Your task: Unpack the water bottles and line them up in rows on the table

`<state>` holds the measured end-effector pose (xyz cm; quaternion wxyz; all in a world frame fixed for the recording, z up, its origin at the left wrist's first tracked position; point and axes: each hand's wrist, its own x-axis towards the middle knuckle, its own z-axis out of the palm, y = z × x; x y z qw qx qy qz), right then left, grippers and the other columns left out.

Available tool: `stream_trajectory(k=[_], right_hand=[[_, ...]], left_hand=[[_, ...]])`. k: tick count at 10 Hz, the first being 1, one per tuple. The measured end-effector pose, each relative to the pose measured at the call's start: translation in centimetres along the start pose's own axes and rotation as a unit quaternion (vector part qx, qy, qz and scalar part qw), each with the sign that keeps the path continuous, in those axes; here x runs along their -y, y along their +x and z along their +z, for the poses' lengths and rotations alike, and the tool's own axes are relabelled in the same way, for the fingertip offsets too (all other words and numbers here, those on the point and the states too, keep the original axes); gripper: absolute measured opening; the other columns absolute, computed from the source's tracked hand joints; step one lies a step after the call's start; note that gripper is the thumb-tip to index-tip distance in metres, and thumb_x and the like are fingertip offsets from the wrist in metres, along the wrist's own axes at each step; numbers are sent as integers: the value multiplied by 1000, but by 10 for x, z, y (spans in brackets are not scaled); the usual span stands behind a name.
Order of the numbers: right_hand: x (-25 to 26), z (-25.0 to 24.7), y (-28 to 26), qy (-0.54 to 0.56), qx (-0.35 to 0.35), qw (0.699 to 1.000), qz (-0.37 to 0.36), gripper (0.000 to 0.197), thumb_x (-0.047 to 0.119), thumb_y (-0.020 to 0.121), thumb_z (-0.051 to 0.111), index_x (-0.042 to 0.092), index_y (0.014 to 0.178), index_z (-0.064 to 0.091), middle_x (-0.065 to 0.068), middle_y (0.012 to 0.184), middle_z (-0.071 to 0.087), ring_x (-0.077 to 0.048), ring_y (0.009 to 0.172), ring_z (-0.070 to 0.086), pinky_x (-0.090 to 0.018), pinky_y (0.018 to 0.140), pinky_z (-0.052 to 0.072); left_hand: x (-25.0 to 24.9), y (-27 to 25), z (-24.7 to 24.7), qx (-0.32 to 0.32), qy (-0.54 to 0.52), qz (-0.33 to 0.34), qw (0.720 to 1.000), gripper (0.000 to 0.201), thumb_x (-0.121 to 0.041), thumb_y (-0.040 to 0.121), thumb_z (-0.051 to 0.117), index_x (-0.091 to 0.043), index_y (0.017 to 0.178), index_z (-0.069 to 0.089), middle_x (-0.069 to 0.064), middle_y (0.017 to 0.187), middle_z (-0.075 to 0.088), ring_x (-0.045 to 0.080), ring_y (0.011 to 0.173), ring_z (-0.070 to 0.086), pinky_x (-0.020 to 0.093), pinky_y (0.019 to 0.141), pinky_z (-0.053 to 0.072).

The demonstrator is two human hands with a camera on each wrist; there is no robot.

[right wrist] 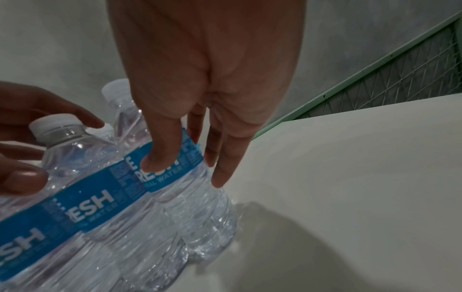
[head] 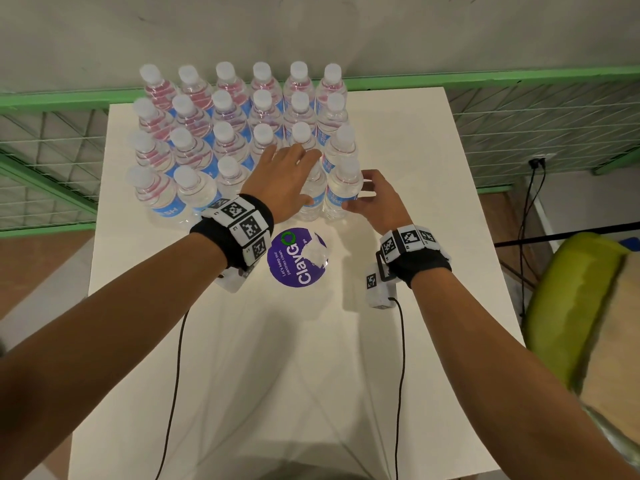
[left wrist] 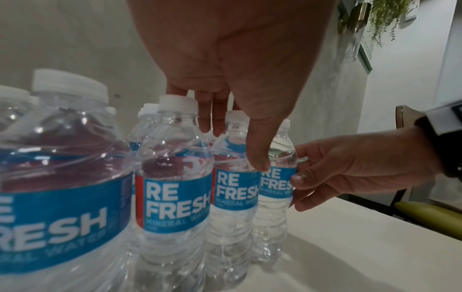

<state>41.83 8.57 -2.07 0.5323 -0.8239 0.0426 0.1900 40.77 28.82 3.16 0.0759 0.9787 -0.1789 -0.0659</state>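
Several clear water bottles (head: 225,109) with white caps and blue labels stand in rows at the far end of the white table (head: 415,341). My left hand (head: 301,174) reaches over a front-row bottle (head: 313,206), thumb on its near side, fingers behind its cap. In the left wrist view that bottle (left wrist: 235,189) sits between thumb and fingers. My right hand (head: 362,194) grips the rightmost front bottle (head: 341,188) at its label, thumb in front and fingers round the right side, as the right wrist view (right wrist: 187,170) shows. Both bottles stand upright, side by side.
A round purple sticker (head: 294,261) lies on the table just before the front row. A green wire fence (head: 52,168) runs behind and to the left. A yellow-green padded chair (head: 571,306) stands at the table's right edge. Wrist cables (head: 400,375) trail over the near tabletop.
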Motion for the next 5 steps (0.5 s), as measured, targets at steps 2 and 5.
stream_trajectory(k=[2, 5], right_hand=[[0, -1, -1, -9, -2, 1000, -1, 56, 15, 78, 73, 16, 126, 45, -1, 117, 57, -22, 97, 64, -28, 81, 48], [0, 0, -12, -4, -4, 1000, 26, 68, 17, 75, 77, 17, 133, 41, -5, 130, 54, -25, 105, 62, -40, 94, 49]], left_hand=[[-3, -6, 4, -9, 8, -10, 1000, 80, -23, 85, 64, -10, 147, 16, 14, 143, 32, 31, 137, 26, 50, 117, 2], [-16, -49, 14, -99, -75, -36, 992, 66, -16, 88, 57, -11, 145, 24, 15, 149, 28, 32, 143, 13, 48, 117, 5]])
